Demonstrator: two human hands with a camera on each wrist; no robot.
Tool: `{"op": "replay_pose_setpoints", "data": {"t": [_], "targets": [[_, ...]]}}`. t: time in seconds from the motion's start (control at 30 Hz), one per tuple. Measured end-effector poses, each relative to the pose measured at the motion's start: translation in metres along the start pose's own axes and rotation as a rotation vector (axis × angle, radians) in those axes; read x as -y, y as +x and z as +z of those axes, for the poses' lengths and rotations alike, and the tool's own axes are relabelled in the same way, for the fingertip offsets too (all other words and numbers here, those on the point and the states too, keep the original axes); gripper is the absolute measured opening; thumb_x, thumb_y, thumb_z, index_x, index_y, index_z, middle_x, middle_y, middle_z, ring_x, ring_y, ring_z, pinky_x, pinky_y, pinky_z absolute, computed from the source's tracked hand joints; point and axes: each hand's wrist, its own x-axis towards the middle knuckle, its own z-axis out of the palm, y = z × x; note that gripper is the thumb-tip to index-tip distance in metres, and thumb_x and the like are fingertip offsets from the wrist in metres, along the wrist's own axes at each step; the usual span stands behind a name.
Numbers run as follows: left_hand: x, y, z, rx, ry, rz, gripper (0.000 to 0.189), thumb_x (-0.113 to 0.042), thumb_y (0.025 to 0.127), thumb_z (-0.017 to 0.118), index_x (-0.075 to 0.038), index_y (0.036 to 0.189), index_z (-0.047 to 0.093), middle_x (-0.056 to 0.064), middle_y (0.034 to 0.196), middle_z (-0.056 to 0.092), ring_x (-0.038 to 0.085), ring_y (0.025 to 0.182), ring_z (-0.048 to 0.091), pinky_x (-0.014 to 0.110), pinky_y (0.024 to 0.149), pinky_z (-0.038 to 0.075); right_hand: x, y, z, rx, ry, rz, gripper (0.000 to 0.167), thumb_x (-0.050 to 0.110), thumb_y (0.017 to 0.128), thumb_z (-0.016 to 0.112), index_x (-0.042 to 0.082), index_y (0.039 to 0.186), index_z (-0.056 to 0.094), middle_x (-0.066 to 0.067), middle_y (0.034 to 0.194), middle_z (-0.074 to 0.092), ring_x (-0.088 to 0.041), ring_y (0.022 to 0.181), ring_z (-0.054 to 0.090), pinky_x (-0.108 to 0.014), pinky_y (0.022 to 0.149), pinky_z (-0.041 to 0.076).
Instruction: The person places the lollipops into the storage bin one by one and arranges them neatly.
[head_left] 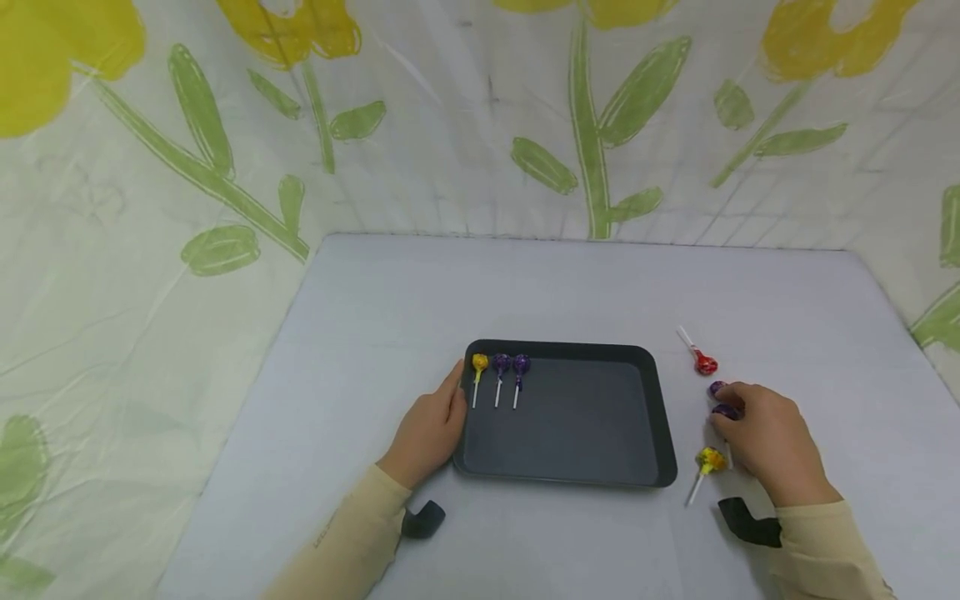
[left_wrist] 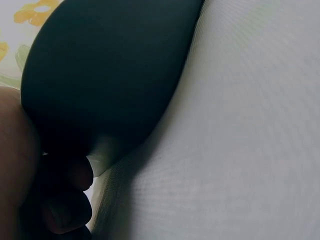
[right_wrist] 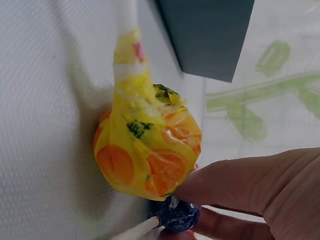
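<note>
Cream sleeves (head_left: 345,533) reach in from the near edge, each with a black mount (head_left: 750,525) at the wrist; the left hand (head_left: 427,432) grips the left edge of the grey tray (head_left: 570,433), its fingers bent against it and partly in shadow; the right hand (head_left: 780,437), to the right of the tray, is nearly closed, thumb and finger pinching a dark purple lolly (head_left: 726,412), whose stick points towards the near side; a second purple lolly (head_left: 716,388), partly hidden, lies just beyond, at the fingertips; on the near side of them lies a yellow-orange lolly (head_left: 710,458), stick towards the near edge; farthest in this right-hand group is a red lolly (head_left: 705,363), its stick pointing far and left; inside the tray, in the far left corner, three more lie in a row, sticks towards the near side: a yellow lolly (head_left: 480,363), then two purple lollies (head_left: 501,364); all this is on a white table (head_left: 555,287); behind hangs a flowered sheet (head_left: 435,158).
</note>
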Motion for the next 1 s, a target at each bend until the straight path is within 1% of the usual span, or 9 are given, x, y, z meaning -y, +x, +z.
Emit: {"op": "replay_pose_setpoints", "data": {"t": [0.13, 0.3, 0.43, 0.5, 0.57, 0.67, 0.83, 0.87, 1.0], "targets": [[0.0, 0.0, 0.0, 0.0, 0.0, -0.003, 0.054, -0.018, 0.111, 0.044, -0.002, 0.162, 0.038, -0.009, 0.054, 0.036, 0.007, 0.047, 0.028, 0.028, 0.048, 0.027, -0.001, 0.001, -0.001, 0.016, 0.021, 0.0, 0.045, 0.008, 0.089, 0.081, -0.015, 0.125, 0.065, -0.036, 0.117, 0.064, -0.045, 0.097, 0.061, -0.066, 0.089, 0.053], [-0.001, 0.0, 0.0, 0.002, -0.002, -0.003, 0.053, -0.018, 0.111, 0.044, -0.002, 0.162, 0.038, -0.009, 0.055, 0.035, 0.007, 0.047, 0.028, 0.027, 0.048, 0.026, 0.0, 0.001, -0.002, 0.01, 0.028, 0.005, 0.046, 0.01, 0.089, 0.081, -0.017, 0.123, 0.064, -0.034, 0.111, 0.066, -0.04, 0.089, 0.06, -0.059, 0.083, 0.056], [-0.001, 0.0, 0.0, 0.001, -0.004, -0.003, 0.053, -0.018, 0.111, 0.044, -0.002, 0.162, 0.038, -0.009, 0.054, 0.036, 0.007, 0.047, 0.028, 0.027, 0.047, 0.027, 0.002, 0.0, -0.004, -0.007, 0.046, 0.001, 0.043, 0.011, 0.091, 0.078, -0.014, 0.123, 0.064, -0.032, 0.11, 0.068, -0.035, 0.084, 0.06, -0.046, 0.067, 0.058], [-0.001, -0.001, 0.0, -0.002, -0.002, -0.002, 0.053, -0.018, 0.111, 0.044, -0.002, 0.162, 0.038, -0.009, 0.054, 0.036, 0.007, 0.046, 0.028, 0.027, 0.047, 0.027, 0.002, 0.001, -0.004, -0.028, 0.052, -0.013, 0.039, 0.011, 0.091, 0.077, -0.013, 0.121, 0.066, -0.031, 0.109, 0.069, -0.033, 0.082, 0.062, -0.038, 0.061, 0.055], [-0.001, -0.001, 0.0, -0.004, 0.0, -0.001, 0.053, -0.018, 0.111, 0.044, -0.002, 0.162, 0.038, -0.009, 0.054, 0.036, 0.006, 0.046, 0.028, 0.027, 0.047, 0.027, 0.004, 0.001, -0.004, -0.051, 0.057, -0.034, 0.035, 0.01, 0.091, 0.076, -0.011, 0.118, 0.068, -0.03, 0.107, 0.071, -0.031, 0.081, 0.063, -0.033, 0.059, 0.05], [-0.002, -0.001, -0.001, -0.004, 0.001, -0.001, 0.053, -0.017, 0.111, 0.044, -0.002, 0.161, 0.039, -0.009, 0.054, 0.036, 0.007, 0.047, 0.028, 0.028, 0.048, 0.027, 0.006, 0.002, -0.005, -0.074, 0.046, -0.05, 0.032, 0.01, 0.09, 0.076, -0.01, 0.114, 0.07, -0.028, 0.103, 0.072, -0.032, 0.081, 0.064, -0.036, 0.064, 0.051], [-0.003, -0.001, -0.002, 0.001, 0.0, -0.002, 0.053, -0.018, 0.111, 0.044, -0.001, 0.161, 0.039, -0.009, 0.055, 0.036, 0.007, 0.047, 0.029, 0.028, 0.048, 0.027, 0.013, 0.005, -0.008, -0.077, 0.044, -0.05, 0.034, 0.012, 0.091, 0.074, -0.011, 0.114, 0.068, -0.027, 0.101, 0.072, -0.035, 0.083, 0.066, -0.049, 0.07, 0.057], [-0.003, -0.001, -0.002, 0.001, 0.002, -0.002, 0.053, -0.018, 0.111, 0.044, -0.001, 0.161, 0.039, -0.009, 0.055, 0.036, 0.007, 0.047, 0.029, 0.028, 0.048, 0.027, 0.015, 0.006, -0.009, -0.082, 0.044, -0.056, 0.033, 0.012, 0.091, 0.074, -0.01, 0.114, 0.068, -0.027, 0.101, 0.072, -0.035, 0.084, 0.066, -0.049, 0.071, 0.057], [-0.004, -0.001, -0.002, 0.0, 0.005, -0.003, 0.054, -0.018, 0.111, 0.044, -0.002, 0.161, 0.039, -0.009, 0.055, 0.036, 0.008, 0.048, 0.029, 0.029, 0.048, 0.028, 0.023, 0.008, -0.012, -0.106, 0.056, -0.094, 0.03, 0.013, 0.091, 0.074, -0.008, 0.113, 0.07, -0.023, 0.097, 0.073, -0.032, 0.081, 0.067, -0.039, 0.067, 0.053]]}}
